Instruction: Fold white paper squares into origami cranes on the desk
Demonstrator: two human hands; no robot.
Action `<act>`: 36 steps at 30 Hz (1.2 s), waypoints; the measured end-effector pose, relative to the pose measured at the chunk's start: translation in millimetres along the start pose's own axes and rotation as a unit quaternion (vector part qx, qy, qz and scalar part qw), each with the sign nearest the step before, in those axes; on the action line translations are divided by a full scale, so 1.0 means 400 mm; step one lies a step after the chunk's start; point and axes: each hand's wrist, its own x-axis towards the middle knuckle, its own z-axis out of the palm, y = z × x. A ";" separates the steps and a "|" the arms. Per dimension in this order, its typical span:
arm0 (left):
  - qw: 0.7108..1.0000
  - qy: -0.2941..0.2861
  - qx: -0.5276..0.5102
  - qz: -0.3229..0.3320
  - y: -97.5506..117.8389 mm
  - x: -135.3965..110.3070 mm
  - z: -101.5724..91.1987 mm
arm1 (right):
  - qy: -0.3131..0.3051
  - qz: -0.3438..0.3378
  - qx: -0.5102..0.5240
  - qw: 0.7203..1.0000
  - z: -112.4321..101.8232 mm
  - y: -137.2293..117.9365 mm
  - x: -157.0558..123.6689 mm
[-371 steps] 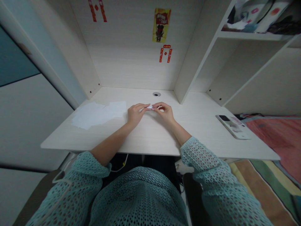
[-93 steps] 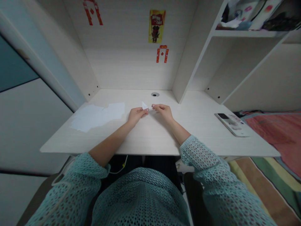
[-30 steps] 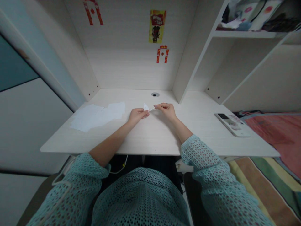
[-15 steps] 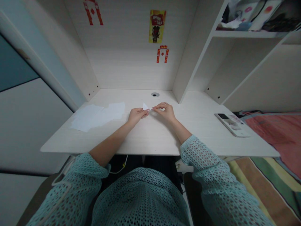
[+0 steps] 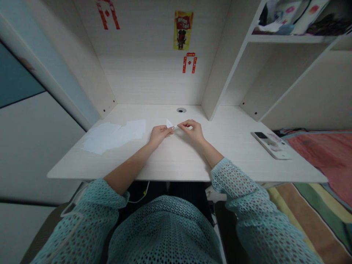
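Note:
Between my hands, above the middle of the white desk [image 5: 176, 165], is a small folded piece of white paper [image 5: 168, 123]. Its pointed part sticks up behind the fingers of my left hand [image 5: 161, 134], which is closed on it in a pinch. My right hand [image 5: 194, 130] pinches the narrow right end of the same paper between thumb and fingertips. Fingers cover much of the paper, so its full shape is hidden. Left of my left hand, several flat white sheets of paper [image 5: 110, 137] lie overlapping on the desk.
At the desk's right side lies a flat white-and-grey object with a dark panel [image 5: 271, 146]. A round cable hole [image 5: 181, 110] sits near the back panel. An upright divider [image 5: 220, 84] rises behind my right hand. Striped bedding [image 5: 316, 212] is beyond the right edge.
Both hands keep their pinch on the folded paper. My right hand has shifted very slightly left; the rest of the desk looks the same.

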 end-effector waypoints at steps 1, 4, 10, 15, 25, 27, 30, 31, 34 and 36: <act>1.000 -0.001 0.000 0.003 -0.001 0.000 0.000 | -0.005 0.014 0.012 1.000 0.001 0.001 0.001; 1.000 -0.002 0.005 0.009 -0.002 0.001 -0.002 | -0.040 0.073 0.055 0.995 0.004 0.003 0.003; 1.000 -0.004 0.003 0.003 -0.002 -0.003 0.000 | -0.040 0.109 0.086 0.990 0.005 0.007 0.007; 1.000 -0.006 0.009 -0.003 -0.004 -0.002 0.001 | -0.046 0.120 0.108 0.986 0.004 0.006 0.008; 1.000 -0.018 0.024 -0.001 0.010 -0.007 0.001 | -0.016 0.167 0.159 0.973 0.013 -0.008 0.005; 0.999 -0.017 0.028 -0.005 0.013 -0.008 0.002 | -0.016 0.165 0.150 0.975 0.012 -0.006 0.007; 0.999 -0.017 0.029 -0.006 0.011 -0.007 0.003 | -0.018 0.163 0.147 0.975 0.012 -0.002 0.007; 0.999 -0.016 0.028 -0.003 0.010 -0.006 0.003 | -0.020 0.165 0.150 0.975 0.012 -0.001 0.006; 1.000 -0.014 0.026 0.008 0.003 -0.003 0.003 | -0.026 0.175 0.163 0.971 0.015 0.003 0.005; 1.000 -0.012 0.021 0.010 -0.001 -0.001 0.003 | -0.030 0.179 0.169 0.969 0.017 0.007 0.004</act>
